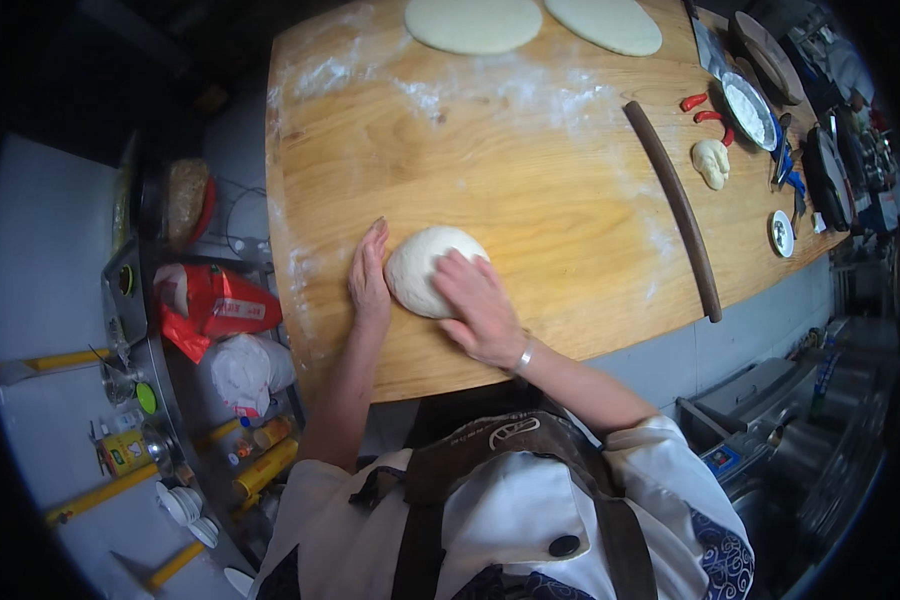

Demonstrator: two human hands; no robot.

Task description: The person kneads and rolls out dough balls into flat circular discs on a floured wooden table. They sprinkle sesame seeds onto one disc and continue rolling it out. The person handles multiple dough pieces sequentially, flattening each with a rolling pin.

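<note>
A smooth, round ball of white dough (416, 274) sits near the front left of a wooden work table (570, 300). My left hand (370, 274) stands on edge along the ball's left side, fingers extended and close together. Over its right side curves my right hand (480, 307), with the fingers on the dough and the thumb low at the front. The dough is held between both hands, and the right one hides part of it. A metal bracelet (523, 356) circles my right wrist.
Two flat dough rounds (472, 26) (607, 26) lie at the far edge. To the right are a dark wooden rolling pin (675, 210), red peppers (694, 102), a small dough lump (711, 163), a bowl of flour (746, 112) and a small white dish (781, 233). Shelves with bags (225, 304) stand left.
</note>
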